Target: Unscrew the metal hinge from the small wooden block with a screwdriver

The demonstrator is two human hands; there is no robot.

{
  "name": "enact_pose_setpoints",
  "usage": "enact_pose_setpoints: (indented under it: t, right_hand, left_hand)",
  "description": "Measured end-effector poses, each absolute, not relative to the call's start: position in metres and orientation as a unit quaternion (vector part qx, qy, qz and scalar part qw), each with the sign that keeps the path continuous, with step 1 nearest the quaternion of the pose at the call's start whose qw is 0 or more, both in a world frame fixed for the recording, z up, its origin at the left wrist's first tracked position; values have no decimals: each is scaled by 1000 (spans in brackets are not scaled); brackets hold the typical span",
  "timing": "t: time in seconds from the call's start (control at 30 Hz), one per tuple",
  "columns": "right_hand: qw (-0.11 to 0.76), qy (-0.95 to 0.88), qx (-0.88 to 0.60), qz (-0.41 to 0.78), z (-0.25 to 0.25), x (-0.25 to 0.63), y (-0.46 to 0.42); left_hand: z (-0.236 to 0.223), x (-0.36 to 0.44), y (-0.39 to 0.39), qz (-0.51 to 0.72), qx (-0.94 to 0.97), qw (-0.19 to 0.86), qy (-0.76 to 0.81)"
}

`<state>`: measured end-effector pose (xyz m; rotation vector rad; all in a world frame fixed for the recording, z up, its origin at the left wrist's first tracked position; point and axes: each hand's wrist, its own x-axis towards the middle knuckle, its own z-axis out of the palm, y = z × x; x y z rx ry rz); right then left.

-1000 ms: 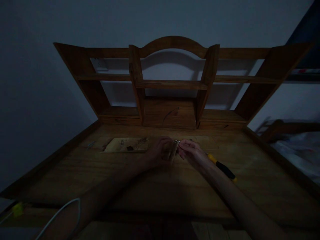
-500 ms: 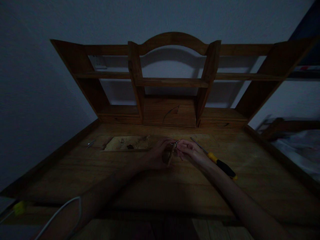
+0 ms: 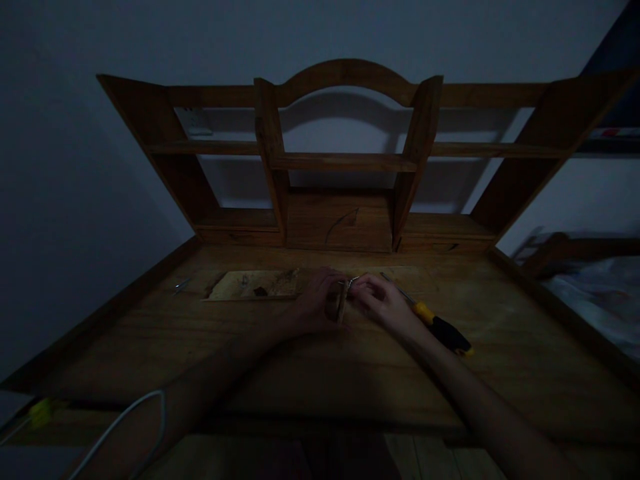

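Over the middle of the desk, my left hand (image 3: 311,305) is closed around a small, thin wooden piece (image 3: 343,305), which stands on edge between the hands. At its upper end is a small shiny metal part (image 3: 352,281); dim light hides its exact kind. My right hand (image 3: 384,303) has its fingers pinched at this metal part, close against the right side of the wood. Just beyond the right wrist lies a screwdriver (image 3: 450,335) with a yellow and black handle, its shaft pointing toward the shelves.
Left of my hands a pale, stained board (image 3: 275,283) lies flat on the desk (image 3: 175,347). Farther left rests a small metal item (image 3: 181,285). A wooden shelf unit (image 3: 345,162) stands along the back. Something yellow (image 3: 43,412) sits at the front left edge.
My right hand has turned, its fingers now curled more downward at the metal part. The wooden piece stands a little more upright in my left hand. The screwdriver stays put.
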<state>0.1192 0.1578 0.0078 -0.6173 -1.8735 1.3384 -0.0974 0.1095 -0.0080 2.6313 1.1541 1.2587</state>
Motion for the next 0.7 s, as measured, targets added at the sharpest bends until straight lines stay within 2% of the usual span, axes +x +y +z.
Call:
enact_pose_setpoints:
  t: [0.2, 0.37, 0.47, 0.6, 0.7]
  right_hand:
    - [349, -712, -216, 570, 8, 118, 157]
    - [391, -708, -221, 545, 7, 117, 159]
    - [392, -706, -235, 541, 10, 117, 157]
    - [352, -712, -239, 559, 13, 118, 155]
    - [362, -729, -226, 535, 13, 118, 155]
  left_hand:
    - [-7, -97, 110, 392, 845, -47, 361]
    - [-8, -98, 111, 379, 845, -79, 369]
    - [-9, -99, 111, 378, 845, -79, 369]
    - [-10, -99, 110, 376, 848, -59, 370]
    - [-13, -99, 110, 384, 843, -52, 372]
